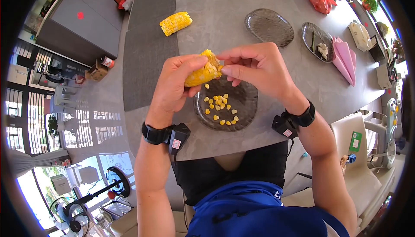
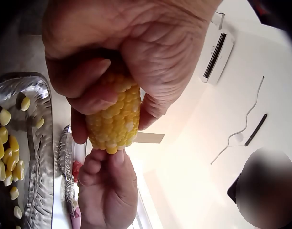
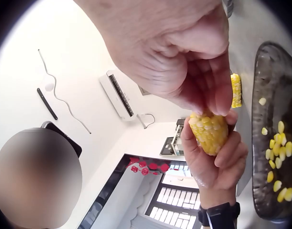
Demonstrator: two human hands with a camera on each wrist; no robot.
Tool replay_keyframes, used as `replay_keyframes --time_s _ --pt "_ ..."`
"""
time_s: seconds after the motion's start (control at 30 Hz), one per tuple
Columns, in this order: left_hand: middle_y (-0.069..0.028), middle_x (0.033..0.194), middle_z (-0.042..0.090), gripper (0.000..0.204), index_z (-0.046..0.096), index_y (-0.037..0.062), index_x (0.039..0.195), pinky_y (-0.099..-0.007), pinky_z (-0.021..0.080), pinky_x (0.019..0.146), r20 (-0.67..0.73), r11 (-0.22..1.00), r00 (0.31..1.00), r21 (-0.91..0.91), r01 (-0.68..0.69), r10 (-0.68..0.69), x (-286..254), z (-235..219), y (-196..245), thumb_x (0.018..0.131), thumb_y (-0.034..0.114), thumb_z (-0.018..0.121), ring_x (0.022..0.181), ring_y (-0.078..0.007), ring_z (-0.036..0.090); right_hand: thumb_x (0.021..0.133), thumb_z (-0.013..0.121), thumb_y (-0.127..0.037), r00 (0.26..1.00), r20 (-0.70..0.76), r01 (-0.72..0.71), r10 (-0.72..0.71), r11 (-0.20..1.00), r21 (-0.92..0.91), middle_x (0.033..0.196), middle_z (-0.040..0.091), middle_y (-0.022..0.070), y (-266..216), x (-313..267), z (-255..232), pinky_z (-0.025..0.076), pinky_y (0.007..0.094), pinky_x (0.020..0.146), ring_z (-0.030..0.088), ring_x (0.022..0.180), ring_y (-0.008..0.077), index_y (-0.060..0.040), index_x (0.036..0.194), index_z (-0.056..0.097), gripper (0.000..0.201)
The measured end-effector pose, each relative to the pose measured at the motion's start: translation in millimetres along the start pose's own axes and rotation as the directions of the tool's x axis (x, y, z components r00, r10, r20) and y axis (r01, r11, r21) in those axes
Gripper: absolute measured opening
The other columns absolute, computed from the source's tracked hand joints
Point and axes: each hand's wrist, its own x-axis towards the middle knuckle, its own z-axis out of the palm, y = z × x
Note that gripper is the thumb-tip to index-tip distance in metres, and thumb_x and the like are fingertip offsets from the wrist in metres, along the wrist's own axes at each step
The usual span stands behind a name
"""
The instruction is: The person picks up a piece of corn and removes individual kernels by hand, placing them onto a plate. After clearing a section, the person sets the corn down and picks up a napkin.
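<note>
A short piece of corn on the cob (image 1: 199, 76) is gripped in my left hand (image 1: 172, 81), fingers wrapped round it, above the near dark plate (image 1: 247, 101). At the cob's exposed end, my right hand (image 1: 261, 66) has its thumb and fingertips pinching at the kernels; the left wrist view shows the thumb (image 2: 118, 158) right at a kernel on the edge. Several loose kernels (image 1: 219, 103) lie scattered on the plate below. The side of the cob against my left palm is hidden. Most of its visible rows still carry yellow and pale kernels.
Another corn piece (image 1: 175, 23) lies on the grey table runner (image 1: 149, 64) at far left. Beyond my right hand sit a dark plate (image 1: 269, 27) and another plate with food scraps (image 1: 308, 34). A pink folded cloth (image 1: 344, 60) and red bag (image 1: 320, 2) are further right.
</note>
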Motion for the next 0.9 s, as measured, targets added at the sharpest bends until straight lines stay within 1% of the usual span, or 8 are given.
replay_keyframes --time_s 0.03,0.13,0.23,0.33,0.43,0.53,0.73,0.9 --pt "-0.0026 0.079 0.07 0.033 0.076 -0.0018 0.1 -0.0197 0.036 0.045 -0.002 1.0 1.0 0.001 0.0 0.0 0 1 1 0.099 0.03 0.067 0.053 -0.0032 0.05 0.093 0.072 0.001 0.999 -0.004 0.032 -0.033 0.999 -0.005 0.09 0.077 0.0094 0 -1 1 0.058 0.0252 0.066 0.071 0.073 0.012 0.0052 0.109 0.077 0.017" --pt "-0.0024 0.079 0.07 0.032 0.076 -0.0014 0.1 -0.0196 0.036 0.045 -0.01 1.0 1.0 0.003 0.004 -0.004 -1 3 2 0.099 0.029 0.067 0.054 -0.0031 0.051 0.091 0.071 0.003 0.969 -0.004 0.241 -0.246 0.954 -0.18 0.091 0.076 0.009 14 0 2 0.057 0.0253 0.068 0.07 0.075 0.0111 0.0037 0.107 0.076 0.016" --pt "-0.0026 0.079 0.07 0.031 0.076 -0.0007 0.099 -0.0197 0.036 0.045 -0.003 1.0 1.0 0.003 0.009 -0.009 -1 1 2 0.099 0.029 0.067 0.055 -0.0031 0.051 0.09 0.072 0.002 0.972 0.025 0.232 -0.232 0.949 -0.212 0.089 0.076 0.0084 10 -1 0 0.057 0.0263 0.068 0.069 0.075 0.0105 0.0021 0.102 0.076 0.013" --pt "-0.0026 0.08 0.07 0.031 0.076 0.0001 0.098 -0.0199 0.036 0.045 -0.006 1.0 1.0 -0.012 0.006 -0.007 -1 -2 -1 0.099 0.029 0.067 0.055 -0.0031 0.052 0.09 0.073 0.003 0.974 0.141 0.207 -0.179 0.953 -0.221 0.09 0.073 0.0069 5 -2 -7 0.056 0.0246 0.067 0.069 0.075 0.0102 0.002 0.101 0.075 0.011" --pt "-0.0021 0.079 0.07 0.03 0.076 0.0008 0.097 -0.0201 0.036 0.045 -0.029 1.0 1.0 -0.027 -0.005 0.004 -1 -1 1 0.099 0.029 0.067 0.055 -0.0031 0.052 0.088 0.077 0.0 0.96 0.192 0.247 -0.205 0.943 -0.225 0.087 0.073 0.0059 8 -2 -8 0.054 0.0248 0.066 0.068 0.073 0.009 0.0012 0.098 0.076 0.01" --pt "-0.0016 0.079 0.069 0.03 0.076 0.001 0.097 -0.0199 0.036 0.045 -0.044 1.0 0.999 -0.015 -0.009 0.009 -1 1 2 0.099 0.029 0.067 0.055 -0.003 0.052 0.086 0.083 -0.007 0.946 0.275 0.232 -0.175 0.953 -0.193 0.082 0.074 0.0054 2 -2 -8 0.053 0.0248 0.064 0.066 0.071 0.0086 0.0008 0.098 0.076 0.016" --pt "-0.0009 0.079 0.068 0.03 0.076 -0.0005 0.103 -0.0187 0.037 0.045 0.003 0.999 1.0 0.03 0.018 -0.019 -1 -1 -2 0.099 0.028 0.068 0.054 -0.0029 0.052 0.084 0.088 -0.014 0.976 -0.078 0.176 -0.205 0.942 -0.285 0.08 0.073 0.0048 5 -3 2 0.052 0.024 0.063 0.064 0.069 0.0069 0.0012 0.093 0.077 0.021" --pt "-0.0004 0.078 0.067 0.032 0.076 -0.0016 0.106 -0.0184 0.036 0.045 0.004 0.998 1.0 0.066 0.024 -0.024 -2 5 -3 0.101 0.029 0.068 0.053 -0.0023 0.05 0.087 0.086 -0.01 0.988 -0.068 0.125 -0.138 0.978 -0.168 0.081 0.074 0.0055 8 -3 3 0.052 0.0238 0.062 0.066 0.069 0.0073 0.0036 0.095 0.077 0.018"
